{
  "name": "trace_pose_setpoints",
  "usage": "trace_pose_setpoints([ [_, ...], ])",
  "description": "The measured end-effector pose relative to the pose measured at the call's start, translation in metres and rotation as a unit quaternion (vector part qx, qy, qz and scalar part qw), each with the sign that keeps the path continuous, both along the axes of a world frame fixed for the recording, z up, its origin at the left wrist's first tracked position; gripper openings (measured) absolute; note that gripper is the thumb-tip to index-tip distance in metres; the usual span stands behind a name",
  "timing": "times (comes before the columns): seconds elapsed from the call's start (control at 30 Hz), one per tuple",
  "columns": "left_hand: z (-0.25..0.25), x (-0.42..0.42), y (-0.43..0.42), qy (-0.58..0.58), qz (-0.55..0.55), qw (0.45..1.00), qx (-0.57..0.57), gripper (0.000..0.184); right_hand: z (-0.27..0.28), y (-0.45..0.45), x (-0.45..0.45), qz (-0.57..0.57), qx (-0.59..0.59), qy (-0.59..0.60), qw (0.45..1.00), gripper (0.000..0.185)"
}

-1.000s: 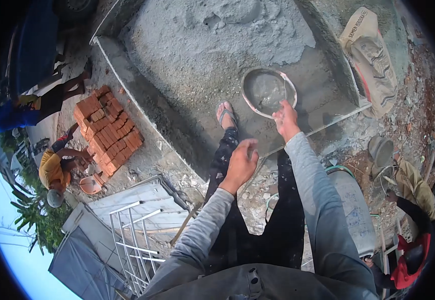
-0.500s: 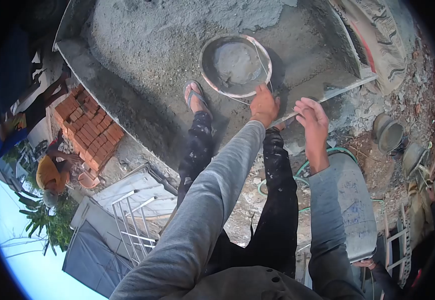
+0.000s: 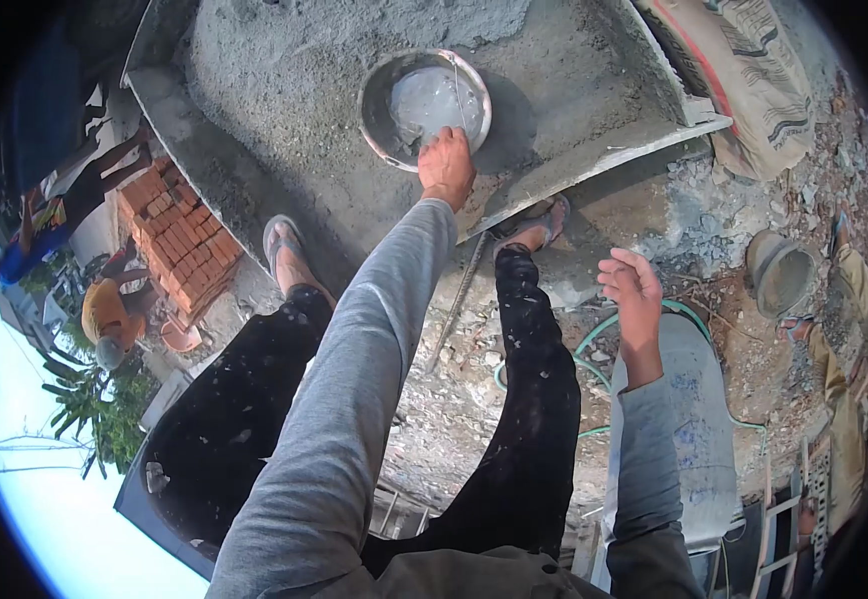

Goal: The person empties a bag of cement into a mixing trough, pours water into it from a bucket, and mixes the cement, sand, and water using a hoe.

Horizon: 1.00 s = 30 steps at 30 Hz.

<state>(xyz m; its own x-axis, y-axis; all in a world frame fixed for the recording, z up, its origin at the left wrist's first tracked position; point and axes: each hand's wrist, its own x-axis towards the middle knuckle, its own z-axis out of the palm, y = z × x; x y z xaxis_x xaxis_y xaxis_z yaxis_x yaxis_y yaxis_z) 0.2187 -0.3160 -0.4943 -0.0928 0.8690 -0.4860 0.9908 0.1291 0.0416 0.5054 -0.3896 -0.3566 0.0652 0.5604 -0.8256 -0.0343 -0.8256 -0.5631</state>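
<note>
My left hand (image 3: 447,167) is closed at the near rim of a round bucket (image 3: 374,140), where its thin wire handle (image 3: 459,95) comes down to my fingers. Wet grey mortar (image 3: 432,100) lies inside the bucket. The bucket is in the mixing trough (image 3: 593,165), over its cement-smeared floor. Out to the right, my right hand (image 3: 633,299) hangs in the air with fingers apart and a little bent, holding nothing. Below it are a pale, full sack (image 3: 698,419) and a green hose (image 3: 593,334).
A heap of grey mix (image 3: 294,80) fills the trough's far side. Stacked red bricks (image 3: 179,235) stand at left, beside a bending person in orange (image 3: 109,314). Printed cement sacks (image 3: 753,80) lie at upper right, above another bucket (image 3: 781,275). Rubble covers the ground.
The bucket and my left hand have shifted left and slightly up in view. My left foot has moved from the trough floor toward its left edge. My right hand sits lower.
</note>
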Motion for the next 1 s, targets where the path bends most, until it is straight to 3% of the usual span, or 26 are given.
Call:
trace_pose_setpoints([
  [0.03,0.009,-0.003,0.008,-0.047,0.066,0.992,-0.097,0.024,0.001,0.004,0.003,-0.002,0.000,0.009,1.000,0.025],
  [0.13,0.043,-0.006,0.036,-0.061,0.020,0.978,-0.197,0.038,0.001,0.015,0.004,-0.022,0.007,0.014,1.000,0.025],
  [0.2,0.061,-0.015,0.058,-0.074,0.021,0.979,-0.187,0.044,-0.005,0.009,-0.001,-0.032,0.026,0.042,0.998,0.025],
  [0.27,0.073,-0.036,0.078,-0.119,0.134,0.962,-0.204,0.046,-0.006,0.003,-0.008,-0.046,0.003,0.059,0.997,0.025],
  [0.4,0.100,-0.068,0.053,-0.208,0.214,0.942,-0.154,0.050,-0.008,-0.013,-0.019,-0.060,-0.060,0.093,0.992,0.024],
  [0.6,0.126,-0.019,0.023,-0.201,0.256,0.931,-0.163,0.047,-0.018,-0.035,-0.014,-0.035,-0.081,0.094,0.992,0.017],
  [0.67,0.116,-0.026,0.021,-0.215,0.251,0.930,-0.159,0.044,-0.034,-0.040,-0.016,0.052,-0.098,0.087,0.990,0.015],
  [0.73,0.114,-0.032,0.016,-0.216,0.213,0.942,-0.141,0.043,-0.069,-0.051,-0.024,0.045,-0.114,0.088,0.989,0.015],
  [0.77,0.112,-0.032,0.014,-0.217,0.214,0.941,-0.145,0.043,-0.107,-0.066,-0.029,0.167,-0.062,0.032,0.983,0.016],
  [0.8,0.110,-0.028,0.018,-0.222,0.215,0.941,-0.139,0.043,-0.135,-0.074,-0.034,0.286,-0.010,-0.024,0.958,0.018],
  [0.83,0.108,-0.025,0.018,-0.226,0.218,0.940,-0.135,0.043,-0.128,-0.061,-0.052,0.369,0.066,-0.115,0.920,0.019],
  [0.87,0.109,-0.022,0.011,-0.222,0.221,0.938,-0.146,0.043,-0.127,-0.059,-0.071,0.370,0.056,-0.109,0.921,0.019],
  [0.93,0.118,-0.012,0.001,-0.278,0.243,0.926,-0.082,0.037,-0.147,-0.052,-0.107,0.533,0.119,-0.173,0.820,0.021],
  [1.0,0.125,-0.006,-0.016,-0.296,0.229,0.927,-0.037,0.041,-0.194,-0.066,-0.129,0.563,0.117,-0.175,0.799,0.021],
])
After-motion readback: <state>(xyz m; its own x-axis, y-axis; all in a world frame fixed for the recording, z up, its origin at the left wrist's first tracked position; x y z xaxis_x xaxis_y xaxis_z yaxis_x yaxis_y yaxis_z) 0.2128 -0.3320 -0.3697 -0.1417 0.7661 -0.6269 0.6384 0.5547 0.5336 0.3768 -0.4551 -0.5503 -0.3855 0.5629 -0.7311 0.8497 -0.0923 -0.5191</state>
